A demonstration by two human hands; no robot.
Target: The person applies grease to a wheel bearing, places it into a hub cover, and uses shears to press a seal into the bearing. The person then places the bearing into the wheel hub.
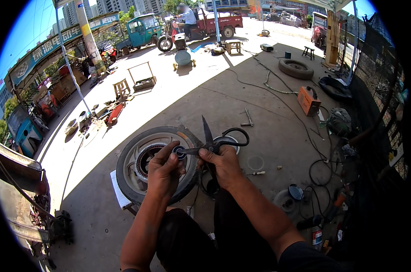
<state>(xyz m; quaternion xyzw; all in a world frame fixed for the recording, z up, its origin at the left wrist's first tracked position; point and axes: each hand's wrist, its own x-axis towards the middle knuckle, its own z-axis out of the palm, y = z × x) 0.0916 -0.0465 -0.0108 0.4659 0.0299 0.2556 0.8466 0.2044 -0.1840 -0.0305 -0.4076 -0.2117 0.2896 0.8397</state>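
My left hand pinches a small ring-shaped bearing between thumb and fingers. In my right hand is a pair of dark metal scissors, gripped near the pivot with the blades spread apart. One blade points up and away; the tip of the other reaches left to the bearing's face. Beneath my left hand lies a motorcycle-type wheel with a black tyre, pale spoked rim and an open hub showing a toothed ring. A round silvery part sits partly hidden behind the scissors.
A T-shaped tool lies ahead on the concrete. To the right are an orange machine box, a loose tyre, tangled cables and a spray can. Cargo tricycles stand far off, one with a person. A metal vehicle body borders the left.
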